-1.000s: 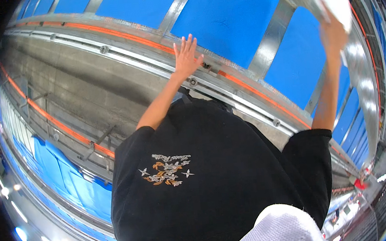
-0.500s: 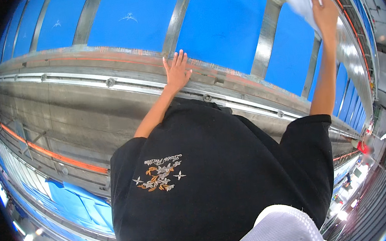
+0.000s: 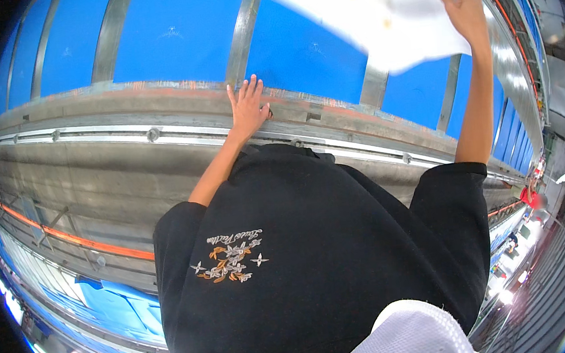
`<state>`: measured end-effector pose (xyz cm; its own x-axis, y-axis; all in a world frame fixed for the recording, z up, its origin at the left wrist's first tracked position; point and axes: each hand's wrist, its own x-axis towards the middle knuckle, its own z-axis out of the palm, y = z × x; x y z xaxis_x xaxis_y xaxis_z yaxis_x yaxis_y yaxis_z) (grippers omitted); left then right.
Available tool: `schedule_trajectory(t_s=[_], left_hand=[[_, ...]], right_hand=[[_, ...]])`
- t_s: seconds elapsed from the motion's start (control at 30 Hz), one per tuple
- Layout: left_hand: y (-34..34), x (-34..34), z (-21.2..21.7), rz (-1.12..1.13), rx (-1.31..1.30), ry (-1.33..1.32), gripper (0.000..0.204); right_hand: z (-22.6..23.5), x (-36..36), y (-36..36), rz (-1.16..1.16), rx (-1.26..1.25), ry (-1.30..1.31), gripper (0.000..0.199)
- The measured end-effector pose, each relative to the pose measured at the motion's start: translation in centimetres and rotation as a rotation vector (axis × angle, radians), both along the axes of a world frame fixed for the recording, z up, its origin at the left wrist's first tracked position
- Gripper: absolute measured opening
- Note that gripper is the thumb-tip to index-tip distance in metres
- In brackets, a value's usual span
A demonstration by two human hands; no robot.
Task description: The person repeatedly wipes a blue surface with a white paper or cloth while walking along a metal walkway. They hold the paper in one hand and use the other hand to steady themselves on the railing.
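Two bare hands are raised against a blue panelled wall. The left hand [image 3: 248,107] lies flat, fingers spread, on the worn grey ledge [image 3: 121,103], seemingly bracing the body. The right hand [image 3: 464,9], far right, grips a stained white cloth [image 3: 375,10] pressed against a blue panel [image 3: 172,31]. Metal ribs divide the panels; bright lights line the hall at right.

Blue panelled surface [image 3: 169,32] with grey metal ribs [image 3: 243,29] fills the upper frame; a white cloth [image 3: 376,13] lies against it, upper right.
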<state>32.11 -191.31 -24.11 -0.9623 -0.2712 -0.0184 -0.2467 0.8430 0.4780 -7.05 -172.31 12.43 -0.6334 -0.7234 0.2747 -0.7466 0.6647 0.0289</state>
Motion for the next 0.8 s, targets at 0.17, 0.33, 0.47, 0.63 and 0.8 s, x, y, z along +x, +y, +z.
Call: schedule_trajectory(t_s=[0.17,0.33,0.47,0.63,0.8], left_hand=[[0.2,0.0,-0.2,0.025,0.019,0.022,0.067],[0.3,0.9,-0.3,0.051,-0.022,0.016,0.070],[0.2,0.3,-0.4,-0.004,-0.040,-0.080,0.072],[0.4,-0.2,-0.5,0.002,-0.022,-0.034,0.072],[0.4,0.0,-0.5,0.021,-0.011,-0.015,0.072]], right_hand=[[-2.1,1.5,-1.7,0.002,0.029,-0.230,0.042],[-3.2,7.7,-3.3,0.337,0.572,-0.995,0.038],[-1.1,4.8,-1.0,0.192,0.297,-0.522,0.041],[1.1,1.7,-2.1,0.048,-0.179,0.152,0.028],[-2.5,4.1,-1.2,0.411,0.283,-0.241,0.035]])
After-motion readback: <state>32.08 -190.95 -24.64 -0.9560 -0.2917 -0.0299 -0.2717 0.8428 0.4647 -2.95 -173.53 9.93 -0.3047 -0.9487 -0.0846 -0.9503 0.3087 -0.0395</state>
